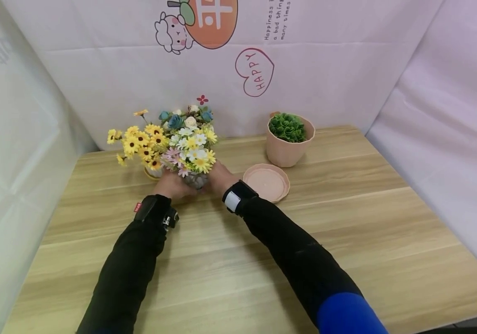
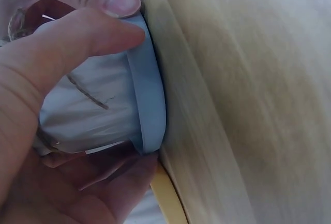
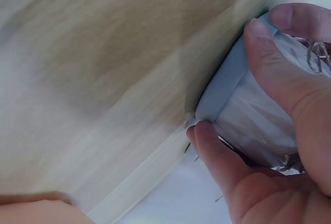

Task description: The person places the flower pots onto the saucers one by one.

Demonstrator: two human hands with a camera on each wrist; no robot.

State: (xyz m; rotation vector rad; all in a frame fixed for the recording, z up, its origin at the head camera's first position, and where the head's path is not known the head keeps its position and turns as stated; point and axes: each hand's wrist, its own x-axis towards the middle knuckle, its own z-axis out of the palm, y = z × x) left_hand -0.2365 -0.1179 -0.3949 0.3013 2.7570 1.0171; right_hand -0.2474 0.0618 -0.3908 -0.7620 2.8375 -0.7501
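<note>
Grey-blue saucer (image 2: 149,89) and flowerpot (image 2: 95,118) are gripped by both hands (image 1: 174,186) (image 1: 220,178)

Flower bunches (image 1: 192,147): 3 | pink pot (image 1: 282,152): 1 | green plant (image 1: 287,128): 1 | pink saucer (image 1: 266,182): 1 | table (image 1: 346,222): 1

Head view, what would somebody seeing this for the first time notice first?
Most striking are the massed yellow, white, pink and blue flowers at the back left of the table, with the left grip and right grip holding a wrapped pot beneath them. To their right, a green plant sits in a pink pot beyond a pink dish.
</note>
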